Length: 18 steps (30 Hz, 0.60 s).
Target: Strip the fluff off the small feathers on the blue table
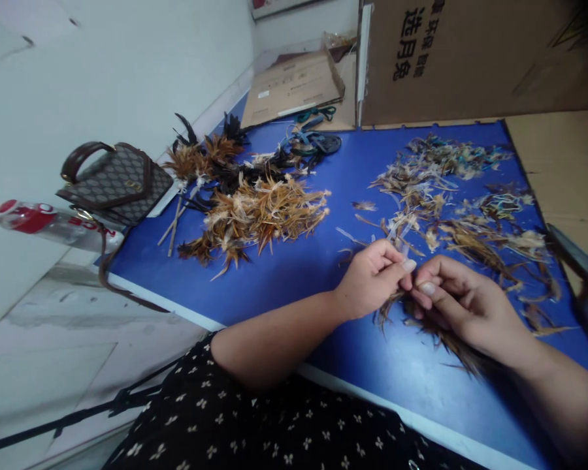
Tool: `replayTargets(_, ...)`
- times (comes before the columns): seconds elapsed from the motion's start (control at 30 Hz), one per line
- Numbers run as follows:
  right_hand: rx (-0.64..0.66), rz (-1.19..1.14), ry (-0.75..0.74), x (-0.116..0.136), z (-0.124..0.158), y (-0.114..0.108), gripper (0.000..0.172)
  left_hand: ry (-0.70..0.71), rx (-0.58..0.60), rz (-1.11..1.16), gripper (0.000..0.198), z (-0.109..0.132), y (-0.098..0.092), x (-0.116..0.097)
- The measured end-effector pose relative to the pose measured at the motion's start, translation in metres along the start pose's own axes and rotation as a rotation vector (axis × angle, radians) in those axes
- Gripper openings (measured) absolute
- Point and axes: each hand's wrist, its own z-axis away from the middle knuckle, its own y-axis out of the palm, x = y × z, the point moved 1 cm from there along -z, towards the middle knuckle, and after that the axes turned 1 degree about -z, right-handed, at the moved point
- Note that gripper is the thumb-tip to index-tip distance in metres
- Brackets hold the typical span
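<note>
My left hand [372, 277] and my right hand [463, 303] meet over the blue table [323, 261], thumbs nearly touching. Both are closed in a pinch on a small bunch of brown feathers [436, 329] that hangs below my fingers and trails under my right palm. A pile of orange-brown feathers [259, 215] lies to the left of my hands. Scattered feather scraps [451, 196] cover the table beyond and to the right of them.
A patterned brown handbag [115, 179] and a plastic bottle [53, 225] sit at the table's left end. Scissors [585, 271] lie at the right edge. A large cardboard box [470, 59] and flat cardboard [294, 85] stand at the far side, near blue cords [313, 137].
</note>
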Motion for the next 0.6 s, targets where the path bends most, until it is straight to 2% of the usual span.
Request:
replayTargets(0.13,-0.092,-0.151,-0.017,-0.002,-0.001,-0.009,0.023,-0.049,-0.01,0.244,0.055,-0.004,0.0,-0.001)
replayTargets(0.23,-0.124,-0.211,-0.078,-0.002,-0.003,-0.016,0.021,-0.075,0.042,0.306,0.059,-0.004,0.0,0.005)
replayTargets(0.3,-0.14,-0.24,-0.095,-0.003,-0.004,-0.019,0.021,-0.061,0.067,0.286,0.054,-0.005,0.0,0.01)
replayTargets(0.47,-0.131,-0.269,-0.12,-0.002,-0.007,-0.015,0.018,0.136,-0.014,0.07,0.034,-0.009,-0.003,0.01)
replayTargets(0.6,-0.14,-0.308,-0.102,0.004,-0.01,-0.009,0.018,0.253,-0.038,0.025,0.035,-0.008,-0.002,0.003)
